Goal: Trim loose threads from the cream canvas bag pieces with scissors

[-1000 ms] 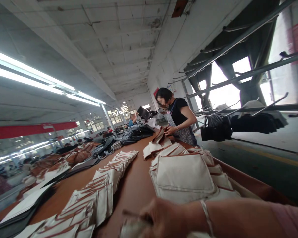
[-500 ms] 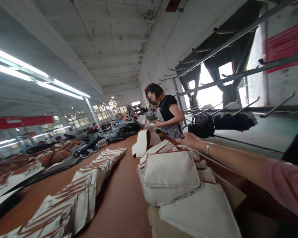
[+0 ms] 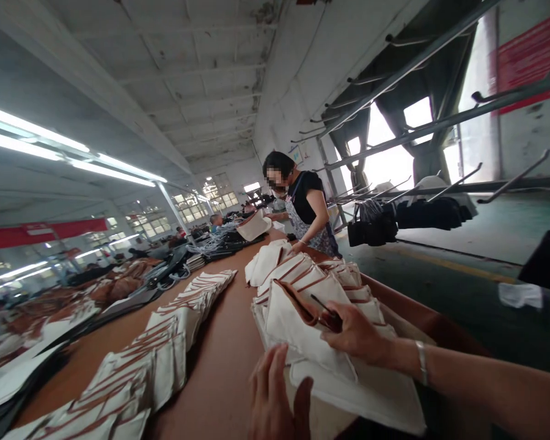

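Note:
White fabric pouches with brown edging lie in an overlapping pile [image 3: 302, 275] at the middle of the brown table [image 3: 215, 342]. My right hand [image 3: 355, 330], with a bracelet at the wrist, is closed around a small dark tool [image 3: 323, 304] with a thin tip. It rests against the top pouch [image 3: 297, 324], whose brown-lined opening gapes near the tool. Lower down, my left hand [image 3: 277, 397] is raised with its fingers apart at the near edge of that pouch, holding nothing.
A second row of white pouches [image 3: 165, 342] runs along the table's left side. Across the pile a person in an apron [image 3: 309, 208] handles white pieces. Black bags [image 3: 373, 223] hang from a metal rack at right. Dark material [image 3: 224, 241] lies at the far end.
My right hand has come back from beyond the pile to the top pouch, which now gapes open. My left hand has come into view. The person has lifted a white piece away to the left.

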Available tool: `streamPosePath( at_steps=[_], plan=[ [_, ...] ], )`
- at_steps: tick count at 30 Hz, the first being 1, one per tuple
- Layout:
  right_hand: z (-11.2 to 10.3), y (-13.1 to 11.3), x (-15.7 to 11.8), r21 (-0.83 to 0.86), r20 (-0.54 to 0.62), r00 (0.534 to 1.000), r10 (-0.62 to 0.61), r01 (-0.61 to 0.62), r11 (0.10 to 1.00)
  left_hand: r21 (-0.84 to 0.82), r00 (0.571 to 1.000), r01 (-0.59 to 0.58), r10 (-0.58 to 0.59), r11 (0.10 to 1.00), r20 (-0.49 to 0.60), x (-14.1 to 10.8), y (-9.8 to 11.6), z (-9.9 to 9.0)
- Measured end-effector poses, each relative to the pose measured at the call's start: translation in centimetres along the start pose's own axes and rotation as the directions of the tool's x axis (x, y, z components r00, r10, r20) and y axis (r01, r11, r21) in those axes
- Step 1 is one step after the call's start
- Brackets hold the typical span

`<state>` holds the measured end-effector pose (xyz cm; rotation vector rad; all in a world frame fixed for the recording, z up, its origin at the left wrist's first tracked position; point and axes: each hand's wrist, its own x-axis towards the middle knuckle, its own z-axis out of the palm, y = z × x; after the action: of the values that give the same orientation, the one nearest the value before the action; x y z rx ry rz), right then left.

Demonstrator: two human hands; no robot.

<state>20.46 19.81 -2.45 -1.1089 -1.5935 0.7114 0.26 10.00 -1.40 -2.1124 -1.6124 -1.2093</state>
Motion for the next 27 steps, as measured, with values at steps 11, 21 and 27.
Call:
streamPosePath(
  at_steps=[11,21,27],
  plan=[
    [1.3,-4.5,-9.1,0.269,0.033,0.997,0.062,-0.069,0.961,-0.232,0.959,0.01,0.056,0.973,0.277,0.6,2.2,-2.4],
    [1.6,-5.0,-12.0,0.291,0.098,0.995,0.029,-0.057,0.955,-0.231,0.936,-0.116,0.184,0.966,0.299,-3.1,0.8,-4.8],
    [-0.8,0.3,-12.9,0.195,0.013,0.994,0.108,-0.109,0.975,-0.218,0.932,-0.225,0.275,0.95,0.236,-6.9,-0.4,0.6]
  ],
)
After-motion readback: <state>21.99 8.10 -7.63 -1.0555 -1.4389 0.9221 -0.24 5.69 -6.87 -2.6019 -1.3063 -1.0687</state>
